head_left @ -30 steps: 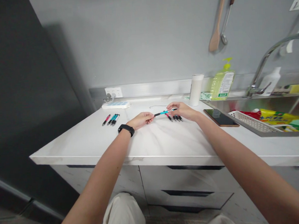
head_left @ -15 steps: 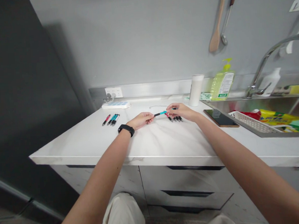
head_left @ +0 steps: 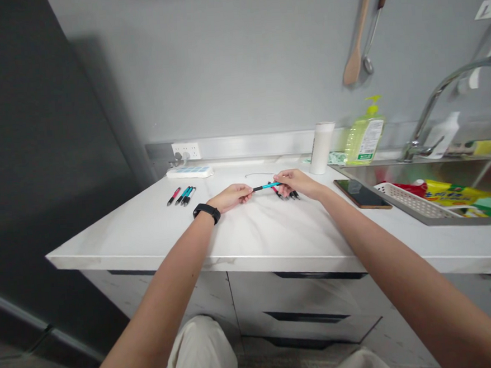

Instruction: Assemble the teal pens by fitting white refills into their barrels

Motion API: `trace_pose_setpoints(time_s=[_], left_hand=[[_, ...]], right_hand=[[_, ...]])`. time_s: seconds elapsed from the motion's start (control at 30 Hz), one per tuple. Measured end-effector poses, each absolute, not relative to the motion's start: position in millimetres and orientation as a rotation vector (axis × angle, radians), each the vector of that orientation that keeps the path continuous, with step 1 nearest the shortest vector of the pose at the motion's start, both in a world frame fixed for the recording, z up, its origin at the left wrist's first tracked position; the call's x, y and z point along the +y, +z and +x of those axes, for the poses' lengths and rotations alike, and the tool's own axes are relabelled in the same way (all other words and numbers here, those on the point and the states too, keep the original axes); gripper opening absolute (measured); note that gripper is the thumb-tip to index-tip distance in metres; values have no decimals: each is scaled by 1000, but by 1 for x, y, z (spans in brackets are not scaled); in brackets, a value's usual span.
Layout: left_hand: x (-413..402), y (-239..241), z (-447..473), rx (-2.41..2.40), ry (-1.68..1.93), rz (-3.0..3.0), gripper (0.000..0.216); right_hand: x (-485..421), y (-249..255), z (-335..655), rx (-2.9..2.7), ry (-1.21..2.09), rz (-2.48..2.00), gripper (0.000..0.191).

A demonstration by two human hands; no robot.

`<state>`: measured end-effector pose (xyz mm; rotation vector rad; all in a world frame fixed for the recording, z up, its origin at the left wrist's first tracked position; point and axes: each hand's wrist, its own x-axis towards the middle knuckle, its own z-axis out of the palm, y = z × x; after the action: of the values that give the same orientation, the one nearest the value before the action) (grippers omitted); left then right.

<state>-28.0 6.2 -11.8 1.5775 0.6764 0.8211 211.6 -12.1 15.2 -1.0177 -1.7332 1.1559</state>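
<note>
A teal pen (head_left: pixel 266 186) with a black grip spans the gap between my two hands, held above the white countertop (head_left: pixel 249 234). My left hand (head_left: pixel 231 197) pinches its black tip end, and a dark band circles that wrist. At the teal end, the fingers of my right hand (head_left: pixel 295 182) are closed on the barrel. Several pens (head_left: pixel 280 193), one of them red, lie beneath my right hand and are partly covered by it. Off to the left, a red pen (head_left: pixel 173 196) lies beside a small group of teal and white pens (head_left: pixel 186 195).
A white power strip (head_left: pixel 190 172) sits by the wall. Toward the right stand a white cylinder (head_left: pixel 322 148) and a yellow-green soap bottle (head_left: pixel 365 139). A dark phone-like slab (head_left: pixel 361 192) lies near the sink (head_left: pixel 421 167), with a white basket (head_left: pixel 415 201) at its edge.
My right hand has shifted slightly along the pen, so more of the teal barrel shows between the hands. My left hand has stayed almost still.
</note>
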Motion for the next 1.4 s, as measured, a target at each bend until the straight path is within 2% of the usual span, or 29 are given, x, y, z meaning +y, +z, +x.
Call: trace_pose_setpoints(time_s=[0.13,0.33,0.4,0.5,0.67,0.8,1.03,1.4], left_hand=[[9,-13,-28,667,830,1579,30],[8,-13,-29,677,822,1587,30],[7,-13,-28,682,828,1589,29],[7,-13,-28,674,826,1589,29],[8,-13,-29,679,828,1566,28],[8,-12,-28,673,814,1581,28],[5,-11,-28,680,833,1574,30],[4,-10,-29,691,786,1650,28]], right_hand=[[-10,14,212,-1747,1055,-999,37],[-8,13,211,-1723,1025,-1036,30],[-9,14,211,-1730,1010,-977,37],[-10,15,210,-1729,996,-1047,28],[-12,17,208,-1731,987,-1001,34],[-12,18,208,-1712,973,-1101,30],[-12,15,210,-1814,1005,-1007,32],[-9,13,206,-1589,1147,-997,31]])
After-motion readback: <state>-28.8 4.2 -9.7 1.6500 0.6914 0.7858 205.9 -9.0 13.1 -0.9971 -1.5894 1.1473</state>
